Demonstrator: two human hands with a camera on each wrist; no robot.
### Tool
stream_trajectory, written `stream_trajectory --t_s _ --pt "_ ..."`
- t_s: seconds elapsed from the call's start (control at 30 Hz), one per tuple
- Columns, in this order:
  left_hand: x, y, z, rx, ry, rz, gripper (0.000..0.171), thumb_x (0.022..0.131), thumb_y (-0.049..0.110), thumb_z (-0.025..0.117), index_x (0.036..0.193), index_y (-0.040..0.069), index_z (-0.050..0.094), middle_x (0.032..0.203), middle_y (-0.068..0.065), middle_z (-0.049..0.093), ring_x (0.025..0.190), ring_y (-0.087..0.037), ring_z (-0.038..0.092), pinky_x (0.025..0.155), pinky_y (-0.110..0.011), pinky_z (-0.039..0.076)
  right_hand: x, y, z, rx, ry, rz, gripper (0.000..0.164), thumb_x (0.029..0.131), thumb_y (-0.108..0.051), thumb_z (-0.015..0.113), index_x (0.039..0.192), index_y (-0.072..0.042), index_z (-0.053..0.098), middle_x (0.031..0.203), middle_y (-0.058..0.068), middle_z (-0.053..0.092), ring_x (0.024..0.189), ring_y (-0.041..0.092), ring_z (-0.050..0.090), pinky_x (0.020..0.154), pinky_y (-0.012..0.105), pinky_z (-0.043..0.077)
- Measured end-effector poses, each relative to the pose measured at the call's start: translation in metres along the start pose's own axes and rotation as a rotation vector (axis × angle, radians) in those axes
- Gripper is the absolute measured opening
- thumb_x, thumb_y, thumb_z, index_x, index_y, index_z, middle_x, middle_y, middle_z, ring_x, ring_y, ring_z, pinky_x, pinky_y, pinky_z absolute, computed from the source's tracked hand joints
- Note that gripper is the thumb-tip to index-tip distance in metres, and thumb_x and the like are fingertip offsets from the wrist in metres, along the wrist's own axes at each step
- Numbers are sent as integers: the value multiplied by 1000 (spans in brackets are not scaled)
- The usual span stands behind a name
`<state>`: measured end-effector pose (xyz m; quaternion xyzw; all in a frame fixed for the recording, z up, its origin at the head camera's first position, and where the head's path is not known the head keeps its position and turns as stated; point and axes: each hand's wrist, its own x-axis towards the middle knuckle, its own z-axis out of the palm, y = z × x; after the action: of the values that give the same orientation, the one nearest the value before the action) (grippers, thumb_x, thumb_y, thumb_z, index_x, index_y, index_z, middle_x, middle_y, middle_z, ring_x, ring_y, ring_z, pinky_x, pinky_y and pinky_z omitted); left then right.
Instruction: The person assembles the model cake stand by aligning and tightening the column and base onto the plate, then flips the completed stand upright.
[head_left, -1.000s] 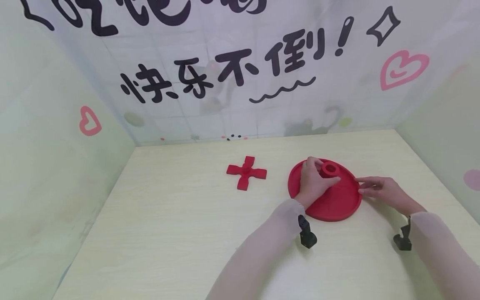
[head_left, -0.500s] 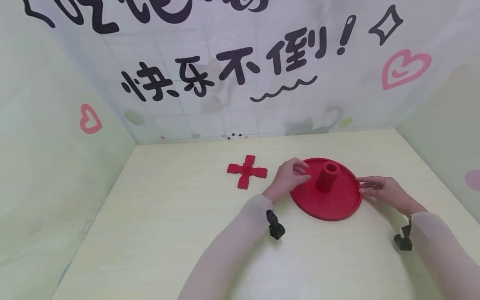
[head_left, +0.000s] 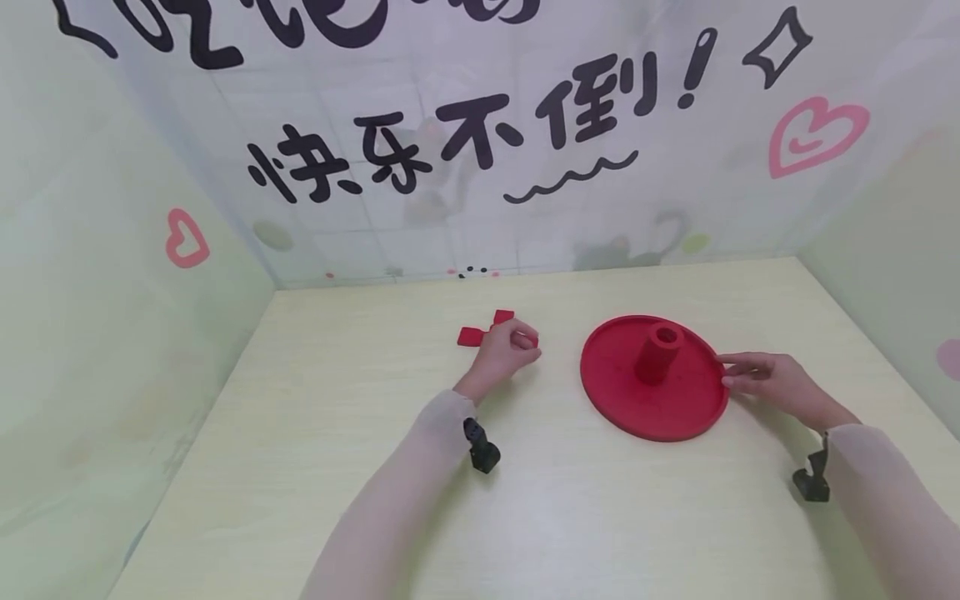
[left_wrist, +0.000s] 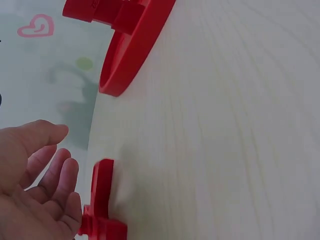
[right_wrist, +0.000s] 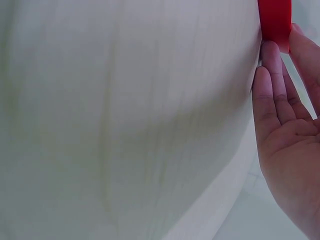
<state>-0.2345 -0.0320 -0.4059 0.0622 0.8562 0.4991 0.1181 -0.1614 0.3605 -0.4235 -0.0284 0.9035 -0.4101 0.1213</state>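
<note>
A red round tray [head_left: 615, 392] with a raised rim lies on the table, and a hollow red post [head_left: 657, 358] stands up from it. At the tray's right side my right hand [head_left: 776, 383] rests its fingertips against the rim, with fingers fairly straight; the right wrist view shows thumb and fingers at the red edge [right_wrist: 276, 25]. My left hand [head_left: 501, 358] hovers over a flat red four-armed cross [head_left: 471, 337], partly hiding it. Seen from the left wrist, its fingers are loosely bent, thumb apart, with the cross [left_wrist: 102, 195] beside the fingertips.
The pale wooden table [head_left: 337, 467] is enclosed by a back wall [head_left: 465, 233] with black lettering and by plain side walls [head_left: 90, 333]. A gap of table separates cross and tray. Each wrist carries a small black camera mount [head_left: 482, 448].
My left hand has let go of the post and moved left, off the tray and over to the cross. The right hand stays at the tray's rim.
</note>
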Motion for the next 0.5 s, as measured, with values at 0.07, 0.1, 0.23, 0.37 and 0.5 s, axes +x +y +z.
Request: stream_trajectory --t_s 0.07,0.1,0.23,0.37,0.5 --pt "-2 -7 -7 1 16 -8 23 83 13 68 104 11 58 93 -3 58 85 -18 56 73 -25 49 -1 0 0 1 -2 1 59 86 -30 64 133 1 45 117 23 57 105 39 53 71 27 50" --pt "-3 -11 -10 -2 23 -13 23 83 12 68 104 10 58 93 -3 58 85 -19 56 72 -25 49 -1 0 0 0 -3 1 60 86 -30 64 133 1 44 117 23 56 105 39 53 71 27 50" --pt "-7 -26 -20 1 64 -34 21 83 10 68 102 8 59 93 -5 58 84 -20 56 69 -25 50 -1 0 0 -1 -6 8 61 86 -32 64 133 0 44 119 23 55 106 40 52 72 26 50" --pt "-9 -37 -27 27 113 -48 21 82 8 68 101 6 60 94 -7 58 85 -21 55 70 -26 50 1 1 0 -5 -7 5 61 86 -33 64 133 1 44 120 24 54 106 39 52 72 26 50" --pt "-11 -43 -29 80 156 -68 24 81 9 70 103 5 60 97 -7 56 88 -22 53 74 -27 48 1 2 0 -9 -10 -10 60 87 -32 63 133 1 45 121 24 53 107 40 51 73 26 49"
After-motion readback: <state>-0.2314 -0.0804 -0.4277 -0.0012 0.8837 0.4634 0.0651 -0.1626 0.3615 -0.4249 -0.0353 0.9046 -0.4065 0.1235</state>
